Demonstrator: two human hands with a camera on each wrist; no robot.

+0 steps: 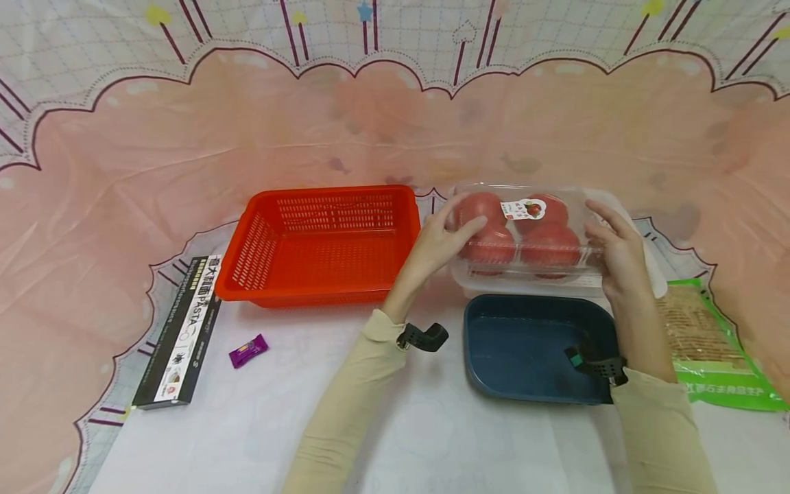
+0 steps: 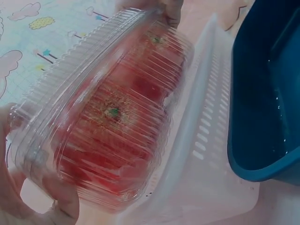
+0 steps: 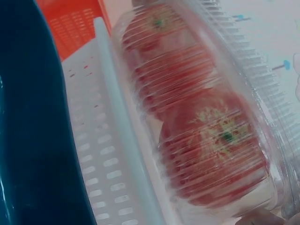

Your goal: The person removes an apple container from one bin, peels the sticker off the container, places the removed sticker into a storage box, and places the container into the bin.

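Note:
A clear plastic box of tomatoes [image 1: 521,233] with a small label on its lid is held between the two hands over a white slotted basket [image 2: 199,154]. The left hand [image 1: 439,240] grips the box's left end, its thumb along the near side. On the opposite end the right hand [image 1: 623,254] has its fingers over the corner. In the left wrist view the box is tilted, and ribbed plastic covers the red tomatoes [image 2: 112,112] with green stem spots. Only fingertips [image 3: 260,218] of the right hand show at the lower edge of the right wrist view.
A dark blue tray [image 1: 531,350] stands in front of the white basket. Left of it is a red-orange basket [image 1: 336,267], with a black pasta box [image 1: 179,336] and a purple wrapped candy [image 1: 249,350] nearby. A green-edged food packet [image 1: 710,343] lies at the right.

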